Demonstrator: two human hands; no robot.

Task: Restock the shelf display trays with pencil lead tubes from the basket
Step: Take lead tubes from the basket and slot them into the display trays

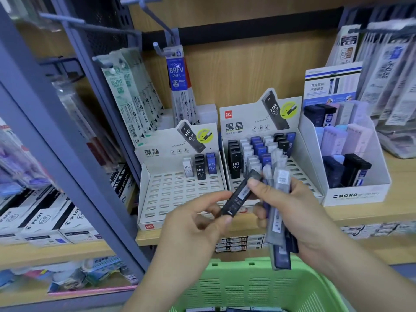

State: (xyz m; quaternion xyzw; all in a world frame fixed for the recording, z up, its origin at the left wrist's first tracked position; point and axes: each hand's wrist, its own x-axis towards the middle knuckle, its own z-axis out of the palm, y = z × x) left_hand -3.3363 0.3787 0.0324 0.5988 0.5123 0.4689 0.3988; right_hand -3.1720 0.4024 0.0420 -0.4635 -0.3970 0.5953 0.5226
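Tube [239,195] aslant, long axis lower-left to upper-right

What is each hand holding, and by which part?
The left hand pinches the black tube at its lower end; the right hand grips a bundle of tubes around the middle.

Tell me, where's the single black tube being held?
Head view, low centre: the black tube is pinched between left hand and right hand, which grips a tube bundle, above the green basket.
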